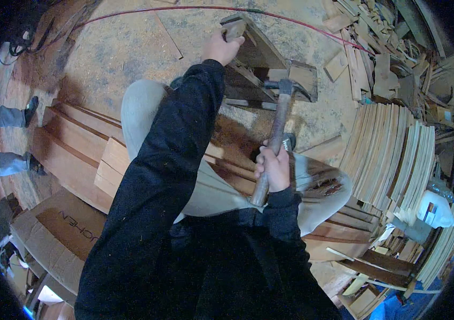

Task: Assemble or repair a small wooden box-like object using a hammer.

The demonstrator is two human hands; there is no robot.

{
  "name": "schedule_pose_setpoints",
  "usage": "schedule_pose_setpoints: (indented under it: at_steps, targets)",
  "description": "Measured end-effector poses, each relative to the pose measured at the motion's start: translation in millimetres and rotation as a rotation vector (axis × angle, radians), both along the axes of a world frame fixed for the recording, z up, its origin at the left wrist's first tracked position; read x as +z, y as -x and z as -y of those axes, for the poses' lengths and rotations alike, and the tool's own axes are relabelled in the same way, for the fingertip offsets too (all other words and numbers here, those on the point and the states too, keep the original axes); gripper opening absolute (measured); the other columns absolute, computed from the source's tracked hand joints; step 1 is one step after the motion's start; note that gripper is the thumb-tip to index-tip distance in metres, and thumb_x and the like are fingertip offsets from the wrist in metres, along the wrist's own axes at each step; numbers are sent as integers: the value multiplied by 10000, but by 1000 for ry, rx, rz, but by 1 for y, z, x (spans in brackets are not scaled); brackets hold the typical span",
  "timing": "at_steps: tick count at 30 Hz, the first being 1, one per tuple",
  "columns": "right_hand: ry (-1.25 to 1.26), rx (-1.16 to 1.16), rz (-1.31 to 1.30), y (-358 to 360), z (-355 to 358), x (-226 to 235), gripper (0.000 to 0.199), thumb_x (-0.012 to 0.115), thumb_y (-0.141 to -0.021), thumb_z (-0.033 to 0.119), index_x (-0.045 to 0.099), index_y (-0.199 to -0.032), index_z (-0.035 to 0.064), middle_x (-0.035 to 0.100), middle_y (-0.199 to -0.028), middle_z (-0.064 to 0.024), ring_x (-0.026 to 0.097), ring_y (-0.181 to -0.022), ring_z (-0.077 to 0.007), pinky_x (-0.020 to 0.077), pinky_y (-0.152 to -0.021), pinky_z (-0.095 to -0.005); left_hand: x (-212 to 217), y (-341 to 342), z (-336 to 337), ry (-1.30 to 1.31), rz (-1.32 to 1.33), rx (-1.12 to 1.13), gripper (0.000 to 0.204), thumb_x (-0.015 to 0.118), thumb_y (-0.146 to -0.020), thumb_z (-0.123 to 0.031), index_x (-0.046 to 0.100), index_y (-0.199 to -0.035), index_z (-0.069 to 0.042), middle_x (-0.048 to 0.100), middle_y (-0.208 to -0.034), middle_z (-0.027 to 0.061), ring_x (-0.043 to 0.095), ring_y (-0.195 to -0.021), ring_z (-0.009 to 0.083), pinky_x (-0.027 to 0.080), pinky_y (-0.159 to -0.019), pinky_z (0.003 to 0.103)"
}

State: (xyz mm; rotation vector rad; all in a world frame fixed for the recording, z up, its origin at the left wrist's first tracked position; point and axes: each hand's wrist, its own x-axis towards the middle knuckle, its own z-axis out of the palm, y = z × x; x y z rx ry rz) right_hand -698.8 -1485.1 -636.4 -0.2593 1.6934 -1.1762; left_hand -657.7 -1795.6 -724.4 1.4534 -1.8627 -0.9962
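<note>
hammer (pixel 279 125) sits in the right hand (pixel 273 168), fingers closed around it; the left hand (pixel 224 48) is curled over the far end of the frame (pixel 263 44) on the floor (pixel 136 45). good strikes would want firm bracing, square contact and fingers clear.

Hammer (pixel 279 125): mid-handle is hidden inside the right hand (pixel 275 168).
Wooden frame (pixel 259 53): lower left corner disappears behind the black sleeve (pixel 168 154); the left hand (pixel 221 49) partly covers one end.
Co-worker's legs (pixel 3 118): cut off by the dark left rim.
Cardboard box (pixel 40 224): right side is partly behind that sleeve.
White jug (pixel 441 210): label is too small to read.
</note>
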Motion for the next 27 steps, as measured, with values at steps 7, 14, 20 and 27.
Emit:
schedule_pose_setpoints:
  at_steps: [7,14,20,27]
  targets:
    - [61,-152,285,19,-1,23,217,558,-833,133,466,-1026,94,447,-621,-19,421,-440,-94,366,-354,-247,4,-14,-1,-112,-78,-26,723,649,-735,-419,409,-1277,-4,522,-1195,214,503,-1107,333,390,-944,383]
    - [145,-111,5,1,-3,93,319,530,-858,157,457,-1148,47,451,-615,-28,405,-412,-87,360,-351,-231,0,-1,8,-237,-6,-117,822,633,-726,-455,285,-1363,-67,329,-1347,247,373,-1221,384,326,-1007,415]
    - [244,-99,-143,-18,6,120,167,526,-869,110,456,-1010,54,439,-561,2,407,-403,-70,335,-362,-216,-1,0,8,-245,-43,-144,835,618,-731,-476,260,-1374,-82,312,-1329,262,366,-1221,400,317,-1014,420]
    - [120,-50,-210,-24,20,88,270,542,-869,116,448,-1122,98,438,-561,43,444,-429,-70,345,-388,-213,14,0,-5,-194,4,-118,811,608,-746,-464,270,-1374,-79,316,-1343,244,377,-1219,382,323,-1011,417]
